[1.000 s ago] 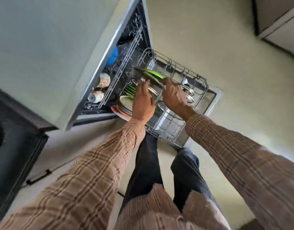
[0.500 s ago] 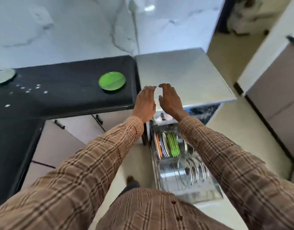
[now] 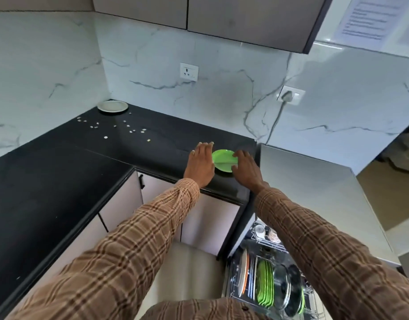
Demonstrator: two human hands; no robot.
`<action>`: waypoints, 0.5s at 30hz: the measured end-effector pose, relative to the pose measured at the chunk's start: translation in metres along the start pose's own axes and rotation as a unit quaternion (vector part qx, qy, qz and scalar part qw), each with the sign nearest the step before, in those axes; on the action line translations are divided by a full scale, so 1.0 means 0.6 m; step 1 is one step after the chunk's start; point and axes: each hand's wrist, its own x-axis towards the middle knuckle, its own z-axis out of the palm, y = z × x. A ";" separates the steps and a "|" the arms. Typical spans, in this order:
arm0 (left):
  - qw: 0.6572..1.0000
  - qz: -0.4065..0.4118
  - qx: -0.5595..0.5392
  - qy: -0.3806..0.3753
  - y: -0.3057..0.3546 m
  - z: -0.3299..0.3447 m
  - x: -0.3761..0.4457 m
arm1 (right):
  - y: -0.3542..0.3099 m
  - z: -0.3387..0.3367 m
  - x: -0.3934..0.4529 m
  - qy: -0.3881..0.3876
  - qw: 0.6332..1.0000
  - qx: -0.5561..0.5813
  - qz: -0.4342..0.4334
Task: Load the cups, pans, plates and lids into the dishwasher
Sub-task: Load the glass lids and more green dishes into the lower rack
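Note:
A green plate [image 3: 223, 160] lies flat on the black counter [image 3: 83, 172] near its right end. My left hand [image 3: 200, 165] hovers over the plate's left edge with fingers straight, and my right hand [image 3: 246, 168] reaches over its right edge, fingers spread; neither grips it. Below at the right, the dishwasher's lower rack [image 3: 268, 287] is pulled out and holds upright plates: orange, white, blue and several green ones [image 3: 265, 285], plus a glass lid [image 3: 283, 285]. Cups [image 3: 260, 230] sit in the upper rack. A steel plate [image 3: 112, 106] rests in the counter's far corner.
Small shiny bits [image 3: 120, 129] are scattered on the counter near the steel plate. The dishwasher's grey top [image 3: 314, 192] adjoins the counter on the right. Wall cabinets [image 3: 210, 15] hang overhead, and a plug with a cable [image 3: 287, 95] hangs on the marble wall.
Both hands left the dishwasher rack, where they set in a green plate, and rose to the counter. They now flank the green plate lying there; the view tilted up.

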 end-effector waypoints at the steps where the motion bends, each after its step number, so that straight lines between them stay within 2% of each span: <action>1: 1.000 -0.005 -0.004 -0.004 -0.014 0.006 0.007 | -0.003 0.011 0.010 -0.005 1.000 -0.008 0.002; 7: 0.998 0.005 -0.029 -0.050 -0.067 0.046 0.056 | 0.003 0.050 0.069 -0.025 0.998 -0.021 0.048; 15: 0.991 0.000 -0.078 -0.107 -0.082 0.124 0.111 | 0.038 0.094 0.086 -0.037 0.978 0.037 0.203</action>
